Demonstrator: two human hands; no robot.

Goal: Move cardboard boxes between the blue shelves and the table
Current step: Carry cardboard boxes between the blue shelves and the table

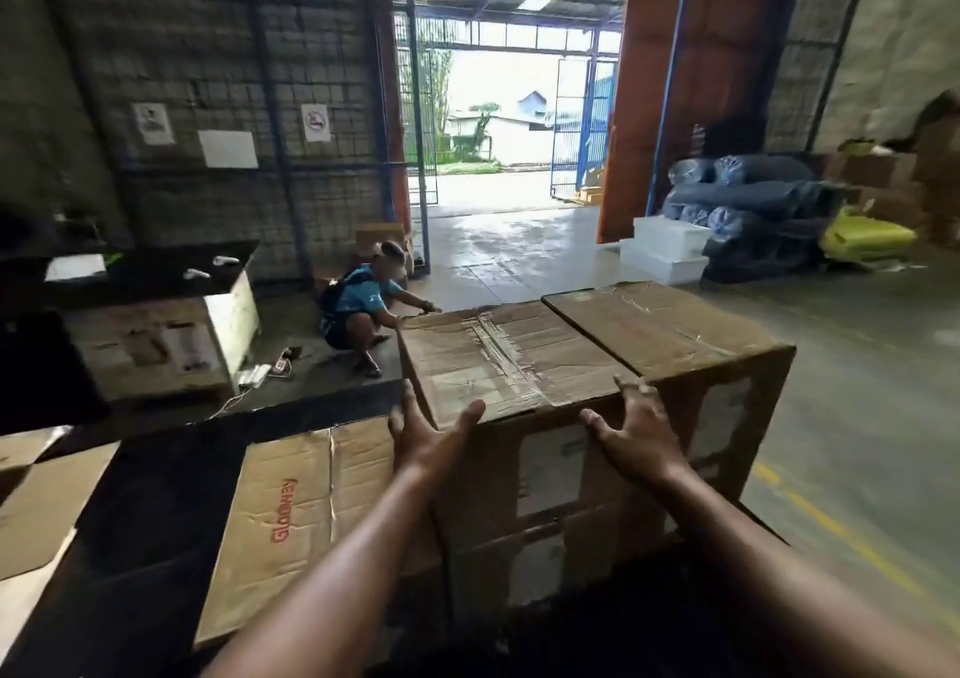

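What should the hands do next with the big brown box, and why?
Probably close both hands on the near top edge of the taped cardboard box to get a grip. The left hand and right hand are spread open at that edge, fingers splayed, and neither is wrapped around it yet.

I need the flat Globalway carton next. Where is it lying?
The Globalway carton lies flat on the dark table, lower left of the head view, just left of the big taped box both hands reach for.

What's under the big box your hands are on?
The big taped box sits on another cardboard box with white labels. What lies beneath that lower one is hidden. Both hands are open.
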